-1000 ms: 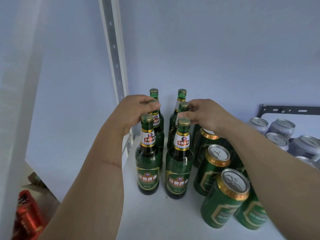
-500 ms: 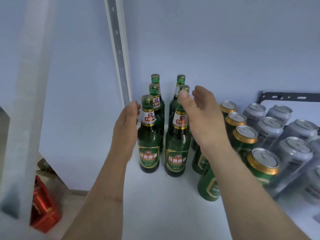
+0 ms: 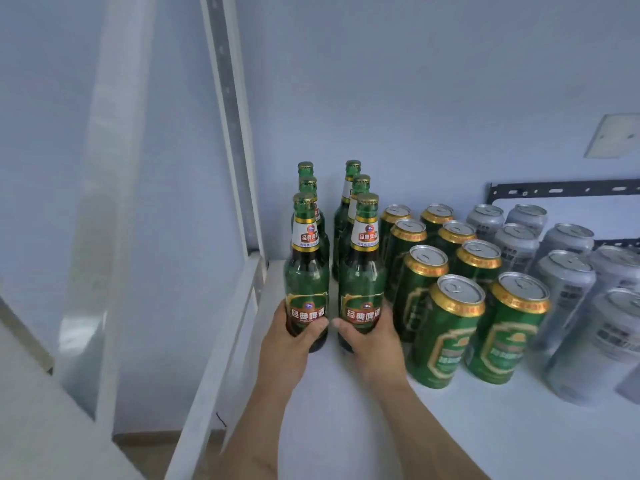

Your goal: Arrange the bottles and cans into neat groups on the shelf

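A: How far along is the sorting looking?

B: Nearly done, I'd judge. Six green bottles [image 3: 346,216] are standing in two files of three at the left end of the shelf [image 3: 346,410], running back toward the wall. The left hand [image 3: 294,337] is gripping the base of the front-left bottle [image 3: 306,271], its fingers [image 3: 317,325] curling round the lower label. The right hand [image 3: 369,336] is doing the same with the front-right bottle [image 3: 362,268].

A: And the cans?

B: Eight green cans [image 3: 450,289] are sitting just beside the bottles in two files, and the grey cans [image 3: 561,278] are grouping to their right, though that end is blurring and running out of frame, so I cannot tell how tidy it is.

A: So what is left?

B: Probably only squaring up the two front bottles with the files behind them; the left file is looking slightly off line. Both are standing upright on the shelf.

A: Anything getting in the way?

B: The white upright post [image 3: 232,133] is standing close on the left, and the nearest green cans are sitting just beside the right hand, so there is little room for sideways shifting. A black bracket [image 3: 554,190] is showing on the wall behind the grey cans
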